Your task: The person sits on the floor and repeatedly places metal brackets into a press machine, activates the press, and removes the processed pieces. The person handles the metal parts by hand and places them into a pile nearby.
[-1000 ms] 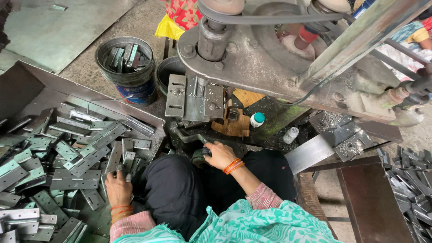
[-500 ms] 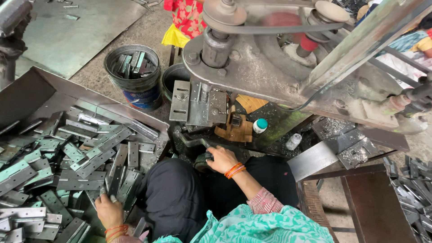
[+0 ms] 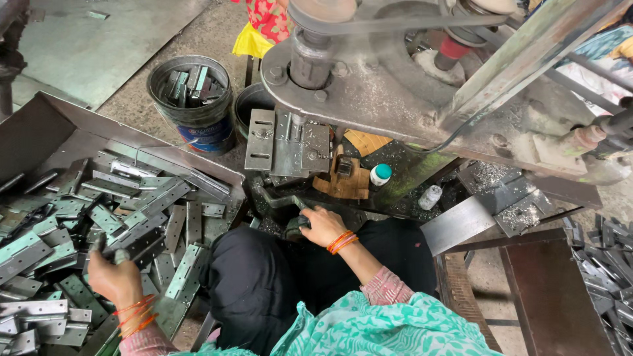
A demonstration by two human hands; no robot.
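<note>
Steel hinges [image 3: 132, 224], grey and flat, heap in the tray [image 3: 39, 132] at your left; your left hand [image 3: 115, 280] grips one there, your right hand [image 3: 323, 226] closes on a dark part under the press [image 3: 395, 86], above concrete floor [image 3: 132, 99].

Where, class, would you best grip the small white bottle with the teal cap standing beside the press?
Probably the white bottle by its body just under the cap, coming from above: it stands upright, with the cardboard pad close on one side.

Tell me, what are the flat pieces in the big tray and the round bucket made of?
The hinge pieces look like metal, probably steel: grey, thin, dully shiny, with punched holes. The tray looks like grey sheet metal too. The bucket seems plastic or painted metal; its dusty dark wall leaves that open.
</note>
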